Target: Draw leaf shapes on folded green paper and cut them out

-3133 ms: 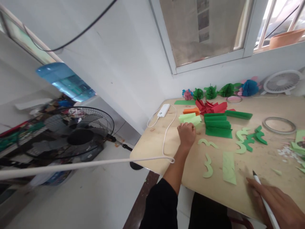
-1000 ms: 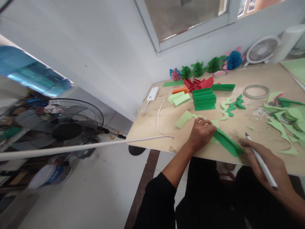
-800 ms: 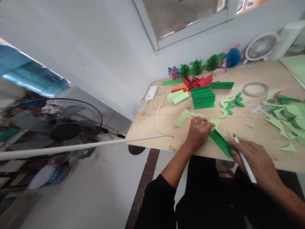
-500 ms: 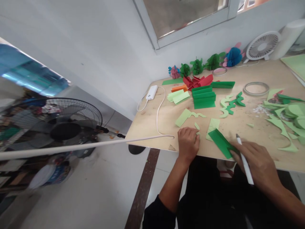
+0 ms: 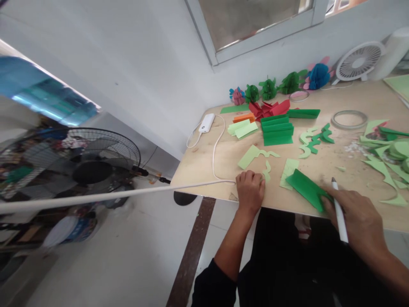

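Observation:
My right hand (image 5: 358, 215) is closed on a folded dark green paper (image 5: 306, 189), and a white pen (image 5: 340, 213) is tucked in the same hand, its tip pointing up the table. My left hand (image 5: 251, 189) rests at the table's front edge with fingers curled, touching or beside a small light green cutout (image 5: 267, 170); what its fingers hold, if anything, is hidden. Between the hands lies a flat light green sheet (image 5: 288, 172), partly under the dark green paper. Above my left hand is a light green strip with a wavy end (image 5: 251, 156).
Folded green papers (image 5: 277, 131), red paper (image 5: 268, 110) and paper figures (image 5: 290, 82) stand toward the wall. Light green scraps (image 5: 385, 175) lie right, near a ring (image 5: 349, 119). A white cable (image 5: 128, 194) crosses left, past a floor fan (image 5: 92, 170).
My right hand has shifted right with the pen and the dark green paper. The small light green cutout beside my left hand has turned and shows more. The view has shifted slightly.

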A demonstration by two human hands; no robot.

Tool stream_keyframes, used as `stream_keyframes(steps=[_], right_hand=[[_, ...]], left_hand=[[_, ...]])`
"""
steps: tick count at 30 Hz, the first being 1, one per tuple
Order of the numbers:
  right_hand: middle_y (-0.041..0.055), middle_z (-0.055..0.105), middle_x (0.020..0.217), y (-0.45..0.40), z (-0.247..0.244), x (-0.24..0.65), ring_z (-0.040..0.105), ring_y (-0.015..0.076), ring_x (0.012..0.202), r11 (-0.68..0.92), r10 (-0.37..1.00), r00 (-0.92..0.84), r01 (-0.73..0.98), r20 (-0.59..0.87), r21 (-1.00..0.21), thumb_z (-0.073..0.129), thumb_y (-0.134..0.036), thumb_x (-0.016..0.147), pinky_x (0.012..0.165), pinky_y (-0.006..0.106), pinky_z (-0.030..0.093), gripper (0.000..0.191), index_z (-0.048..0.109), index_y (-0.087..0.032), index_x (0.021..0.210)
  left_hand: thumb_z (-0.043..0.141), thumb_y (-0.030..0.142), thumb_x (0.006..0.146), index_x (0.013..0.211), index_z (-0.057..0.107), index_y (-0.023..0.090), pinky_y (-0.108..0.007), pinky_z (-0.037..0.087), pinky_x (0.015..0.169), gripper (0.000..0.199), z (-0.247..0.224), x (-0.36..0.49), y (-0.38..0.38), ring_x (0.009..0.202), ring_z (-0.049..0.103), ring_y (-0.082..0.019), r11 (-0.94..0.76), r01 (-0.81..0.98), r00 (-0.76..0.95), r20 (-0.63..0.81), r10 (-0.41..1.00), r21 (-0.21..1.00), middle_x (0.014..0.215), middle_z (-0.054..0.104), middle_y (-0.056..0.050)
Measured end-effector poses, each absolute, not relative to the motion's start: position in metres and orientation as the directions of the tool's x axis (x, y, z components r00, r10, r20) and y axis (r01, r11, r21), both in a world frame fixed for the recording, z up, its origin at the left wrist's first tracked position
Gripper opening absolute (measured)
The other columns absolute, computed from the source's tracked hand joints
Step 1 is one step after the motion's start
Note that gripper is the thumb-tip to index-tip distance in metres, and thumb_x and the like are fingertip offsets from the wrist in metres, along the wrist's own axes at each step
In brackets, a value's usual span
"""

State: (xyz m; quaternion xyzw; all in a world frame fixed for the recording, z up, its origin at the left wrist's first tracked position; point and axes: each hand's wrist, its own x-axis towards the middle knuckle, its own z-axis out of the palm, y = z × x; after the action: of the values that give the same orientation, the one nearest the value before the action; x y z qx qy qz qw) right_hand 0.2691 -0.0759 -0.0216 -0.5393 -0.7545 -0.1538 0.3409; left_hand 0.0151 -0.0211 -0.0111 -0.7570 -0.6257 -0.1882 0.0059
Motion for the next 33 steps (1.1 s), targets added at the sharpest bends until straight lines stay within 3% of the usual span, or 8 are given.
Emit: stream_keyframes(steps=[7,14,21,27,31,33], right_hand=[[0.0045,0.069,0.074,-0.075,-0.023,0.270,0.062,0.0200,0.065,0.292,0.762,-0.096,0.934,0.640,-0.207,0.051,-0.035,0.092,0.063,0.031,0.043,0.028,0.071,-0.020,0.102],[0.0060,0.075,0.078,-0.076,-0.020,0.272,0.068,0.0226,0.064,0.199,0.808,0.039,0.921,0.588,-0.335,0.050,-0.047,0.090,0.055,0.032,0.046,0.035,0.073,-0.022,0.098],[0.0043,0.076,0.076,-0.075,-0.019,0.271,0.069,0.0226,0.058,0.112,0.839,0.171,0.875,0.517,-0.471,0.051,-0.055,0.085,0.052,0.033,0.050,0.039,0.073,-0.024,0.096],[0.0041,0.077,0.079,-0.077,-0.019,0.271,0.072,0.0245,0.066,0.042,0.852,0.260,0.831,0.454,-0.555,0.053,-0.057,0.081,0.056,0.033,0.052,0.040,0.073,-0.025,0.095],[0.0043,0.076,0.077,-0.076,-0.016,0.270,0.070,0.0244,0.061,-0.030,0.848,0.337,0.801,0.409,-0.598,0.053,-0.060,0.077,0.052,0.033,0.050,0.043,0.073,-0.024,0.092],[0.0052,0.075,0.078,-0.076,-0.014,0.269,0.071,0.0260,0.064,-0.088,0.843,0.396,0.768,0.363,-0.634,0.053,-0.062,0.074,0.054,0.034,0.050,0.046,0.074,-0.024,0.090]], left_hand=[[0.060,0.022,0.093,0.095,0.067,0.020,-0.041,0.039,0.091,0.008,-0.007,0.015,-0.007,0.100,0.055,-0.027,-0.081,0.963,0.011,0.262,0.965,0.258,0.098,0.064,-0.008],[0.074,0.030,0.084,0.100,0.068,0.024,-0.039,0.040,0.095,0.018,-0.005,0.019,-0.016,0.104,0.056,-0.025,-0.080,0.930,0.005,0.204,0.979,0.359,0.101,0.065,-0.005],[0.077,0.021,0.080,0.090,0.066,0.023,-0.040,0.041,0.096,0.015,-0.001,0.023,-0.017,0.101,0.057,-0.024,-0.049,0.905,-0.032,0.182,0.983,0.422,0.095,0.066,-0.002],[0.076,0.017,0.078,0.088,0.064,0.022,-0.040,0.042,0.094,0.017,0.000,0.023,-0.023,0.099,0.058,-0.023,-0.044,0.891,-0.064,0.221,0.973,0.452,0.094,0.067,-0.002],[0.074,0.022,0.081,0.099,0.064,0.022,-0.040,0.040,0.097,0.020,0.000,0.033,-0.033,0.106,0.056,-0.023,-0.121,0.888,-0.017,0.296,0.955,0.443,0.104,0.067,-0.004],[0.074,0.027,0.082,0.101,0.063,0.022,-0.043,0.037,0.100,0.022,-0.001,0.041,-0.038,0.105,0.057,-0.024,-0.293,0.882,0.146,0.378,0.914,0.368,0.105,0.068,-0.003]])
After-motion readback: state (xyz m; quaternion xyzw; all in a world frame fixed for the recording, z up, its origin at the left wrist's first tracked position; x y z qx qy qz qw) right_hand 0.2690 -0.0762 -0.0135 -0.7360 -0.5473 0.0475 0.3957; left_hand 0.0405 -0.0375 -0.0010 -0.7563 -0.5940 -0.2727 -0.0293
